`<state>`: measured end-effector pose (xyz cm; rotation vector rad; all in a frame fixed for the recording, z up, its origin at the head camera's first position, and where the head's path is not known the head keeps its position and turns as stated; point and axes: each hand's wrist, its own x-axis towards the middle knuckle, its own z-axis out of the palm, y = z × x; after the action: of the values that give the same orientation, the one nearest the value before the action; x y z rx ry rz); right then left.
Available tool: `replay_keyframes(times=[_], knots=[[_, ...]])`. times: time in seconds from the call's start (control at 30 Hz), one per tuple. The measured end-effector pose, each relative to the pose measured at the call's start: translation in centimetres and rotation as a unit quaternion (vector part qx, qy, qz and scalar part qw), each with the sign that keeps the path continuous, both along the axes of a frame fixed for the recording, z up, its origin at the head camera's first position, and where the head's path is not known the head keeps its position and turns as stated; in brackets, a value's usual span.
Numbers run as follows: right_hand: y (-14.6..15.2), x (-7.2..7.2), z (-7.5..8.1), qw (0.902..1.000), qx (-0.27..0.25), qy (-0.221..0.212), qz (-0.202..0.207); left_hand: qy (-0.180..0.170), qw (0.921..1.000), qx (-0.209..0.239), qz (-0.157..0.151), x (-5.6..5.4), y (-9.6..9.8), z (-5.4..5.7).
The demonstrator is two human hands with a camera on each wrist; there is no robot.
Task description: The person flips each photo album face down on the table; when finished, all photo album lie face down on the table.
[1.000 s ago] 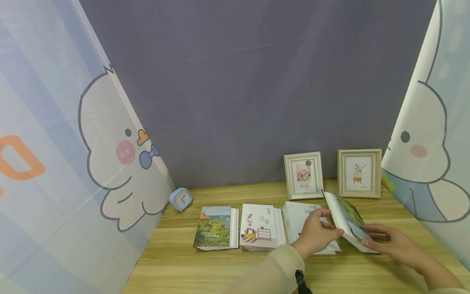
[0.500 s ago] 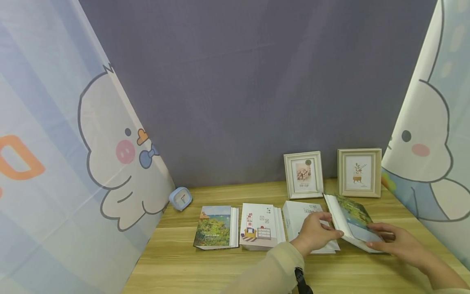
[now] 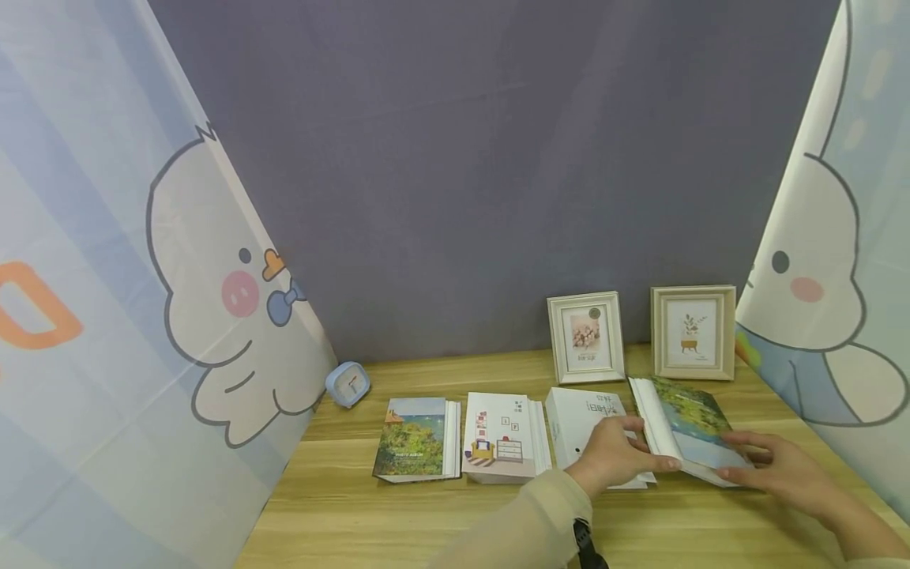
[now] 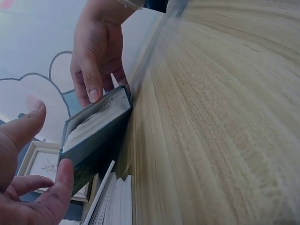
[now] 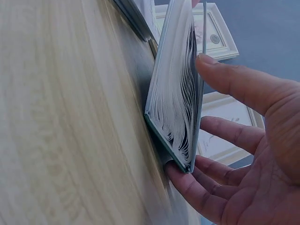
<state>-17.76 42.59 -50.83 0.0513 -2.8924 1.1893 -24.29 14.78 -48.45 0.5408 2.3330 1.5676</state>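
Observation:
In the head view, my right hand [image 3: 789, 474] grips a photo album [image 3: 693, 427] with a green-and-blue painted cover. The album leans, its page-edge side raised to the left and its spine side low at the right. In the right wrist view, the thumb lies on the cover's edge, with fingers under the spine. My left hand [image 3: 618, 458] is at the raised side; in the left wrist view a fingertip touches the album [image 4: 101, 122] and the thumb stands apart. Beneath my left hand lies a white album [image 3: 583, 419], partly hidden.
Further left lie a white album with a furniture drawing [image 3: 498, 435] and another painted album [image 3: 415, 435]. A blue clock [image 3: 348, 385] stands at the back left. Two picture frames, one with a flower print [image 3: 586, 338] and one with a plant print [image 3: 693, 332], stand behind.
The leaning album has tipped down toward the right, so its cover faces up more. My right hand has shifted slightly right with it; my left hand has moved little.

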Motion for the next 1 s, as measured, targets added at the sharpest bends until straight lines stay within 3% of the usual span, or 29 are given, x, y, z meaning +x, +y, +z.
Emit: replay_keyframes(times=[0.4, 0.5, 0.73, 1.0], knots=[[1.3, -0.3, 0.4, 0.999, 0.034, 0.009, 0.026, -0.039, 0.9965, -0.036, -0.065, 0.9, 0.4, 0.3], [1.4, -0.3, 0.6, 0.9985, 0.046, 0.015, 0.025, -0.023, 0.9951, -0.056, -0.079, 0.8, 0.5, 0.1], [1.5, 0.1, 0.2, 0.9975, 0.047, 0.051, 0.012, -0.029, 0.993, -0.07, -0.09, 0.8, 0.7, 0.1], [1.5, -0.1, 0.0, 0.9971, 0.064, 0.041, 0.001, -0.043, 0.9929, -0.058, -0.094, 1.2, 0.6, 0.0]])
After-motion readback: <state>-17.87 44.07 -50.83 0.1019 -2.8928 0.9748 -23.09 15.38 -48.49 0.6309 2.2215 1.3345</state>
